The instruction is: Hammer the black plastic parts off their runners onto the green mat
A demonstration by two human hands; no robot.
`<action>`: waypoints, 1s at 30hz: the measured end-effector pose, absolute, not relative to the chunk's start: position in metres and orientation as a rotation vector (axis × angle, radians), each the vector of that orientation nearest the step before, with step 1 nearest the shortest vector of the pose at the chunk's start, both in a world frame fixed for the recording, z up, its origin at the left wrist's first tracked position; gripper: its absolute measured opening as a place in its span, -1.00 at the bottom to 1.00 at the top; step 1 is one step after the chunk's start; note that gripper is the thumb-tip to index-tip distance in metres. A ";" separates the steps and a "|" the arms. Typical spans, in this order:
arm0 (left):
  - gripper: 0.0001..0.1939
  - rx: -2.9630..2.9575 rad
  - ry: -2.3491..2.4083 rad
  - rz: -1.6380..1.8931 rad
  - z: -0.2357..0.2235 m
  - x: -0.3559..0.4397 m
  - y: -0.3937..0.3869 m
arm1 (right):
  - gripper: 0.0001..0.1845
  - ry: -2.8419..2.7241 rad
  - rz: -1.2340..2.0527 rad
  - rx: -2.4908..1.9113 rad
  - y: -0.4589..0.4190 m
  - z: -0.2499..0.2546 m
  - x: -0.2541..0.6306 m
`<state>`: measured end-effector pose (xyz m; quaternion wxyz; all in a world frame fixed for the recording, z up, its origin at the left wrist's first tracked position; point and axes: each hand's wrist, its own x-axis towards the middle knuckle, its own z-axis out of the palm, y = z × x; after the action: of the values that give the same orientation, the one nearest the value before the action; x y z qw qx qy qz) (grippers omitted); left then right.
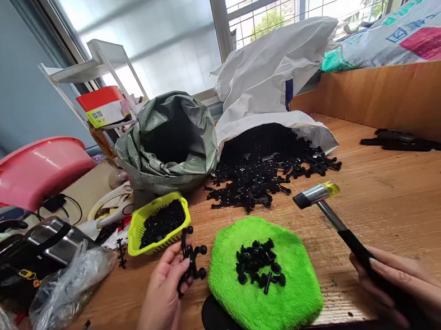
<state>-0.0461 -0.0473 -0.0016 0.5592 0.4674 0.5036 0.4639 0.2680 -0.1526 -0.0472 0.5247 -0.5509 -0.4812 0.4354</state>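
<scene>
Two hands work at the wooden surface (405,223). The left hand (164,294) reaches forward with its palm turned inward, fingers and thumb closed in a narrow grip on one black plastic sprue (191,258), a branched piece with round knobs, held upright just left of the one green fuzzy pad (269,298). About a dozen small black parts (258,263) lie in a loose cluster on top of that pad. The right hand (399,284) lies low at the near edge, fingers wrapped shut around the black handle of one hammer (331,211); its shaft slants up and to the left, and the metal head with a yellow tip hangs above the surface to the right of the pad.

Behind the left hand stands one yellow basket (139,233) filled with black pieces. Two sacks stand further back: a grey-green sack (169,140), open-mouthed and upright, and a white sack (274,81) lying on its side, spilling a large heap of black sprues (266,171), too many to count. One pink basin (29,173) sits at the far left.
</scene>
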 end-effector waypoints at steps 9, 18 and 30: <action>-0.37 1.333 1.080 1.100 -0.018 0.013 -0.013 | -0.59 -0.914 1.255 -1.133 -0.150 -0.054 0.264; -0.37 1.340 1.113 1.153 -0.024 0.004 -0.009 | -0.59 -0.951 1.226 -1.135 -0.152 -0.060 0.266; -0.54 1.011 1.096 1.338 -0.027 -0.009 -0.008 | -0.56 -0.951 1.195 -1.161 -0.154 -0.055 0.262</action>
<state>-0.0090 -0.0078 -0.0265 0.5391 0.4251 0.4608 0.5625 0.2621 -0.1537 -0.0553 0.5743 -0.4956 -0.4058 0.5098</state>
